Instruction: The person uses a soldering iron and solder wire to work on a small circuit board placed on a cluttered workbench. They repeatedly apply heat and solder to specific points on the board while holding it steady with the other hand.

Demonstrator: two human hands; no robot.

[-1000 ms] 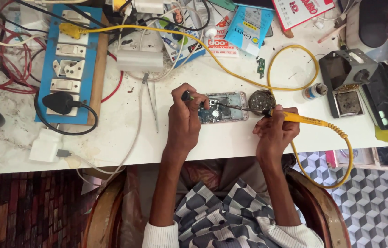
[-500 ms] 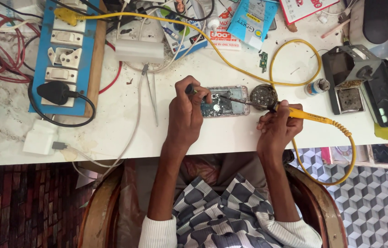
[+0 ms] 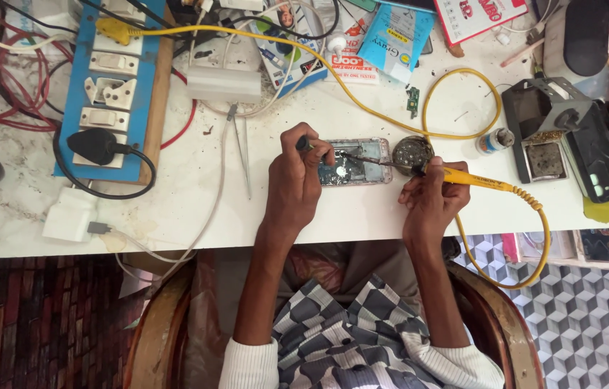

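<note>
While a white table fills the upper frame, a blue switch board lies upper left. At centre, the left hand has fingers clamped on an opened phone. Just right, the right hand has fingers closed around a yellow soldering iron, its tip over the phone.

A white worktable carries an opened phone near its front edge, with a round tin just beside it. A blue switchboard on a wooden plank lies at the left, tweezers sit between it and the phone, and a white adapter rests near the front left. A metal stand and a dark phone lie at the right.
</note>
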